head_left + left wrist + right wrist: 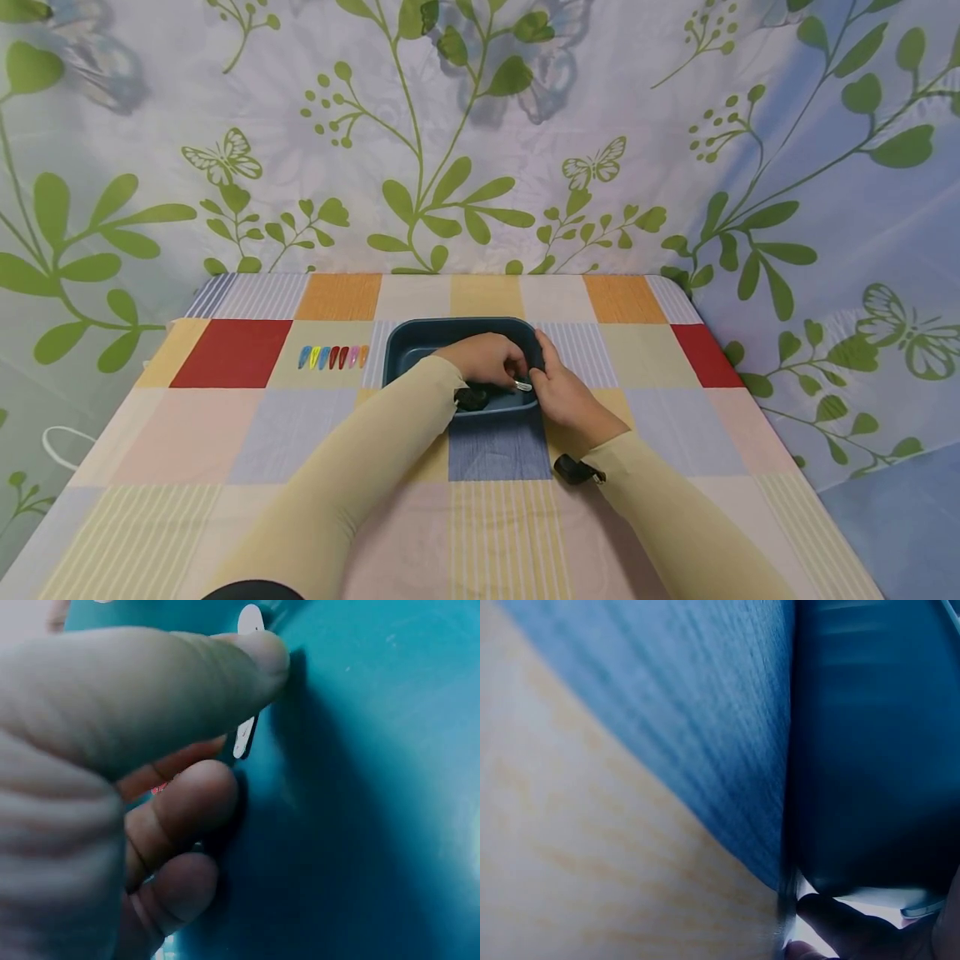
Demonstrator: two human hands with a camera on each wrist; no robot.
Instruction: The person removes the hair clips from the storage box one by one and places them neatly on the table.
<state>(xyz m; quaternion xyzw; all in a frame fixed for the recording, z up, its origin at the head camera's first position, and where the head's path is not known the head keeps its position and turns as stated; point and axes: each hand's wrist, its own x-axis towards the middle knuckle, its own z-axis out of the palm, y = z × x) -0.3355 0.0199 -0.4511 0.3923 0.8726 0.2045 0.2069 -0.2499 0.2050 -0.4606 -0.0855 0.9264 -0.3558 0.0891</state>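
Observation:
A dark teal plastic bin [420, 327] sits mid-table. My left hand [486, 358] reaches down into it, and in the left wrist view its thumb and index finger pinch a slim white hair clip [244, 739] close over the bin floor. The other fingers curl beside it, with a bit of red showing behind them. From the head, a small whitish piece [522, 385] shows below the left fingertips. My right hand [566, 392] lies against the bin's right end, fingers extended along the outer wall, thumb at the rim. In the right wrist view a finger [847, 922] shows beside the bin.
Left of the bin, several hair clips [333, 357] lie in a neat row, in blue, yellow, red, pink and orange. A patchwork cloth [300, 433] covers the table. Behind stands a leaf-patterned curtain [360, 167]. A white cable [56, 446] loops at the left edge.

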